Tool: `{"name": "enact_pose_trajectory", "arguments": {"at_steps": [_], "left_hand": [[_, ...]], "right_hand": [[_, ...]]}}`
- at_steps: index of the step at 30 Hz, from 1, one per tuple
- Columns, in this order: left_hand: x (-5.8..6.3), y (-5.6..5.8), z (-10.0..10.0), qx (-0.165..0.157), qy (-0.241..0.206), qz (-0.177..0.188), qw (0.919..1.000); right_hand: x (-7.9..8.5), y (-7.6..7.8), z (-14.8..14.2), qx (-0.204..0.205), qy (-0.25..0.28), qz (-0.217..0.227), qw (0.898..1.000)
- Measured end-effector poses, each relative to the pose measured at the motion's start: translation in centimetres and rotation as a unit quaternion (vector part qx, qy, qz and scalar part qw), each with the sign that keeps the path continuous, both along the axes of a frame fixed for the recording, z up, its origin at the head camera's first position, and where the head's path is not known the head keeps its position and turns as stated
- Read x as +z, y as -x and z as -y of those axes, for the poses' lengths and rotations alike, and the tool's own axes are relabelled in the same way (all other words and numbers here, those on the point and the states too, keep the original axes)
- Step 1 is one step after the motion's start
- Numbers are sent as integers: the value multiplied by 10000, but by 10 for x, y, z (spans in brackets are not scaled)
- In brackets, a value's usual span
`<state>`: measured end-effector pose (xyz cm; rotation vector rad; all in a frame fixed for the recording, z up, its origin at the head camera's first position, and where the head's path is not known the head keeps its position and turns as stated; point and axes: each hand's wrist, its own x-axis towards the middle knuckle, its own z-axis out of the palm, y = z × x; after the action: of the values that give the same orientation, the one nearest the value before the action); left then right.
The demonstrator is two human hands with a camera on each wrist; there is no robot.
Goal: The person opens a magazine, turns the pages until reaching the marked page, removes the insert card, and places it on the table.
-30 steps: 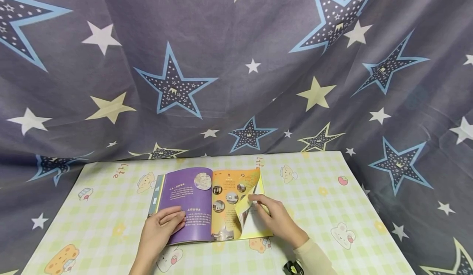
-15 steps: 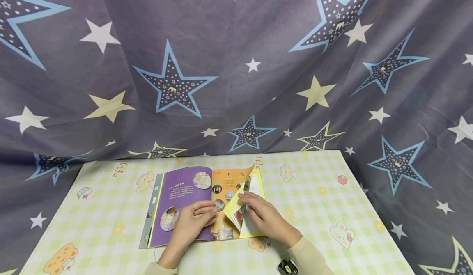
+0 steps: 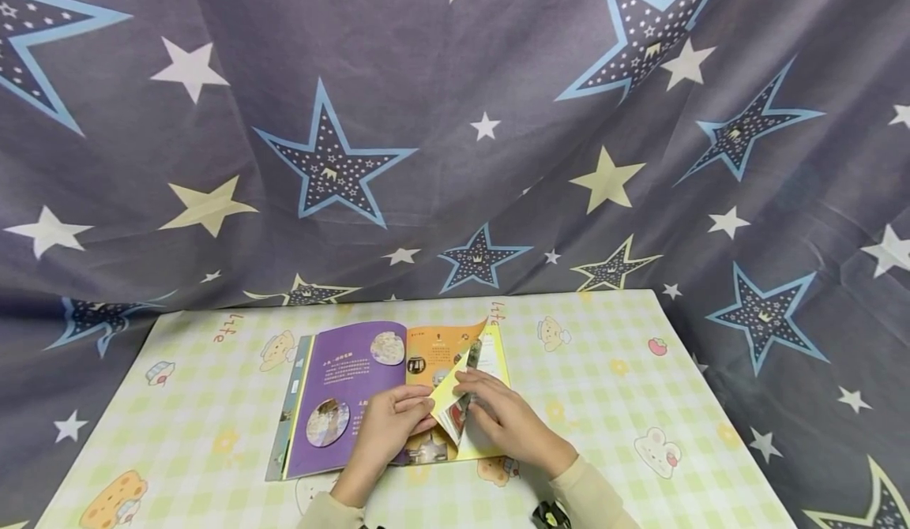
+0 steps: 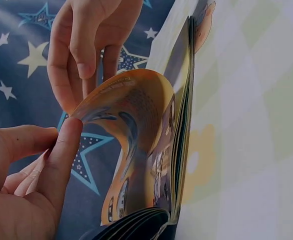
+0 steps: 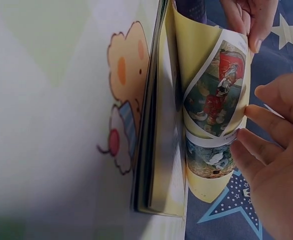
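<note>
An open book (image 3: 355, 363) lies on the table, with a purple left page and an orange right page (image 3: 426, 347). The orange page curls up off the yellow pages below, and its back (image 5: 219, 90) shows pictures on yellow. My right hand (image 3: 512, 418) touches that back with its fingertips; the thumb stands apart in the right wrist view. Over the book's middle, my left hand (image 3: 391, 422) reaches the curled page's lower edge. In the left wrist view, a left fingertip (image 4: 72, 125) meets the page edge, while the thumb lies beside that finger.
A pale green checked cloth with cartoon prints covers the table (image 3: 213, 403). Behind it hangs a dark star-patterned curtain (image 3: 426, 158). A small black object (image 3: 550, 515) is at the front edge, by the right sleeve.
My left hand has moved right from the purple page to the curled page's edge. With my right hand, the orange page has bent further left, then stayed nearly still.
</note>
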<state>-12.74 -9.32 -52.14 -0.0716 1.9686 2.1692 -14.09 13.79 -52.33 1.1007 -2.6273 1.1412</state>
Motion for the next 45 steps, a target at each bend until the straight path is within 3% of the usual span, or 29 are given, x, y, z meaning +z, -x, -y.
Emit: {"name": "enact_pose_trajectory", "arguments": {"at_steps": [6, 14, 21, 31, 45], "left_hand": [[2, 0, 6, 120, -3, 25, 9999], [10, -4, 28, 666, -119, 194, 9975], [9, -15, 62, 1205, -33, 397, 9919], [1, -36, 117, 2018, 44, 818, 9760], [-12, -54, 154, 2324, 622, 1184, 9634]], "right_hand": [[2, -2, -5, -114, 250, 45, 9996], [2, -4, -13, -433, 105, 471, 9979], [-2, -5, -21, -381, -615, 797, 9942], [-7, -9, -29, 41, -1541, 1040, 9826], [-9, -10, -30, 55, -1853, 993, 9776]]}}
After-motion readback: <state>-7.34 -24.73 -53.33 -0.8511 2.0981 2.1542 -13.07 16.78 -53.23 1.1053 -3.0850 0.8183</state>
